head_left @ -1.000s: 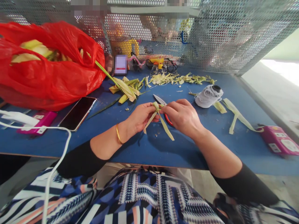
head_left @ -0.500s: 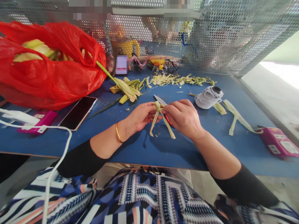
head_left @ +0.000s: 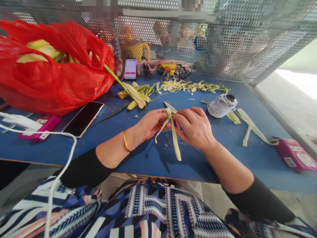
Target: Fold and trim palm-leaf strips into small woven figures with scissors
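Observation:
Pale green husk strips (head_left: pixel 176 144), looped at the top with two tails hanging down, are held between my two hands over the blue table. My left hand (head_left: pixel 151 124), with a gold bangle at the wrist, pinches the loop from the left. On the other side, the fingers of my right hand (head_left: pixel 194 127) are closed on the strips just below the loop. Scissors (head_left: pixel 169 106) with red handles lie behind my hands, their handles mostly hidden by my right hand. A spool of white thread (head_left: pixel 222 105) lies tilted to the right.
A red plastic bag (head_left: pixel 81 79) of husks fills the back left. Loose husks (head_left: pixel 136 96) and a row of trimmings (head_left: pixel 193 86) lie behind my hands. A phone (head_left: pixel 84 119) and two magenta boxes (head_left: pixel 294 152) flank them. Perforated metal mesh (head_left: pixel 237 46) stands behind the table.
The two hanging tails have swung left, and the right one now reaches lower. Both hands keep their grip in nearly the same place. The view has shifted slightly.

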`<state>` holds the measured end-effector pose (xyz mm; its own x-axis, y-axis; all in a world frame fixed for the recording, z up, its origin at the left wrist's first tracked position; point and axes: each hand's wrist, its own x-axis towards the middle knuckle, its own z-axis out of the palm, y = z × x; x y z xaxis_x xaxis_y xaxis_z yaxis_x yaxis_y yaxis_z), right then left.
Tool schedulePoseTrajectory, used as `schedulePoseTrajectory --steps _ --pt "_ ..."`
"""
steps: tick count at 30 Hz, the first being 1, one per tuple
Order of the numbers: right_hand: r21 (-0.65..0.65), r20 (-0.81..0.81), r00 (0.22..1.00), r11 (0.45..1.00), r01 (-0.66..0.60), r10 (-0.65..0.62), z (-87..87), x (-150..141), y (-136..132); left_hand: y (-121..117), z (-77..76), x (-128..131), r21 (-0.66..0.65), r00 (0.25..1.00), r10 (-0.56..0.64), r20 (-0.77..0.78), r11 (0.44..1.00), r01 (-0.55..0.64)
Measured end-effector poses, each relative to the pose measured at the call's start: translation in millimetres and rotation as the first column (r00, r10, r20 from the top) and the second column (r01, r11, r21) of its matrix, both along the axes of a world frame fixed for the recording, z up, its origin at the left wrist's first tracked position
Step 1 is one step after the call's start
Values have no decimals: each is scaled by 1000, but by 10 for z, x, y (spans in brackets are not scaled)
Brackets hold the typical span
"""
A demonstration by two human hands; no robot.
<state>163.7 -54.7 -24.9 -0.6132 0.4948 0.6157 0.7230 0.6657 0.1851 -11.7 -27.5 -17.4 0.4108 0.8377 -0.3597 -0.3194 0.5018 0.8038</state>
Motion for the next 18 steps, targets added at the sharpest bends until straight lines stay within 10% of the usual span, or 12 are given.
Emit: schedulePoseTrajectory --steps 18 --pt "126 -134 990 992 -15 32 -14 -65 -81 -39 -22 22 81 992 125 15 989 -125"
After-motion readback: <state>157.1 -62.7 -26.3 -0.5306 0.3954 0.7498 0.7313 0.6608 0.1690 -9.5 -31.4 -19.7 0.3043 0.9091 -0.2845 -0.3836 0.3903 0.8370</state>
